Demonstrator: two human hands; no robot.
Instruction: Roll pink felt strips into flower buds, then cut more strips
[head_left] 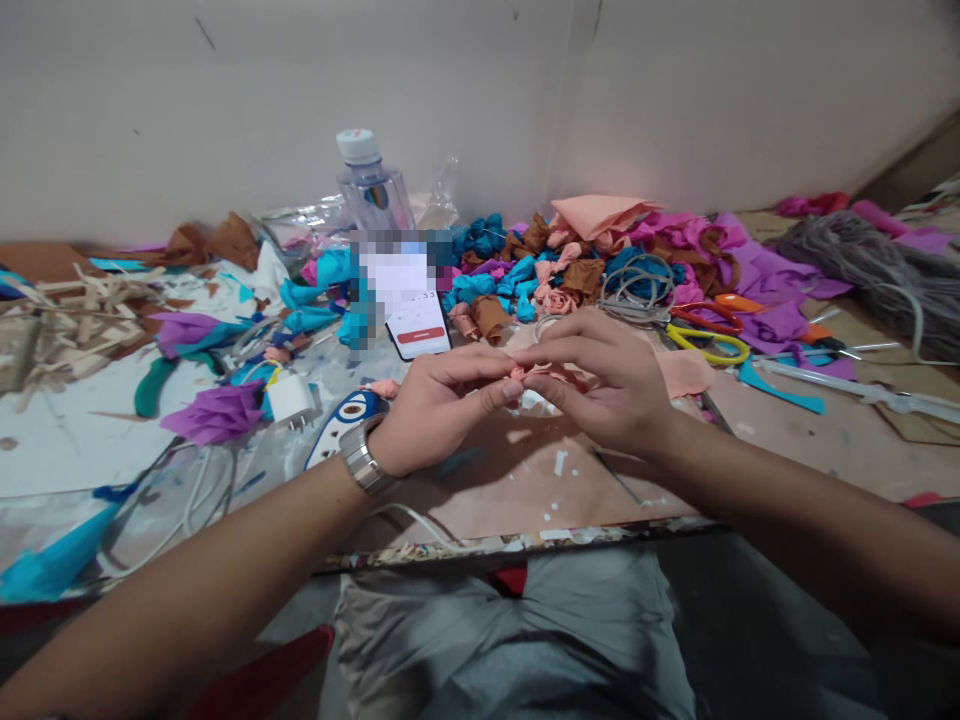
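Note:
Both hands meet over the front part of the table, pinching a piece of peach crepe paper. The fingertips of my left hand, which has a metal watch on the wrist, are closed on a small twisted end of it. My right hand grips the same paper from the other side, and its fingers hide most of it. Beyond the hands lies a heap of rolled crepe-paper flowers in blue, peach, brown and pink. A flat peach paper piece rests just past my right hand.
A blue-and-white power strip and a white charger sit left of my hands. Behind are a phone and a water bottle. Yellow-handled scissors, a glue gun stick-like white tool and grey yarn lie right.

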